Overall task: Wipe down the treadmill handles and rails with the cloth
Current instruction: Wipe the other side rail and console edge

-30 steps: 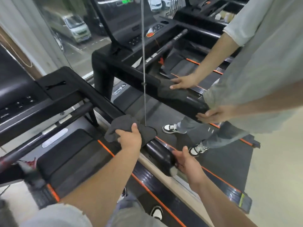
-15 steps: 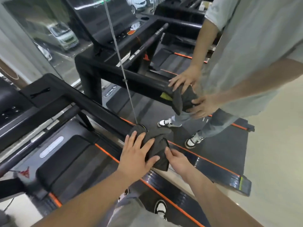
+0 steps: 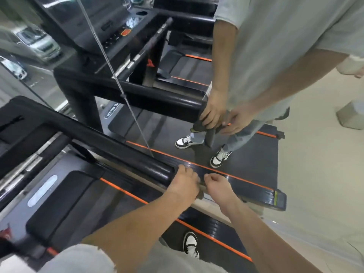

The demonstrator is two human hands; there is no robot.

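The black treadmill handrail runs from upper left down to its rounded end. My left hand is just off that end, fingers curled down. My right hand is beside it, fingertips pinched. The dark grey cloth is bunched between and under both hands, and only a small edge shows. Opposite me, a figure in a pale shirt that looks like my reflection holds a dark cloth in both hands off the end of a matching rail.
The treadmill deck with orange-edged side strips lies below my arms, and my shoe stands on it. A console and front crossbar are at left. A thin safety cord hangs diagonally. Beige floor lies to the right.
The cloth has come off the end of the handrail. Both hands have closed together around it just past the rail's tip. The camera tilted further down.
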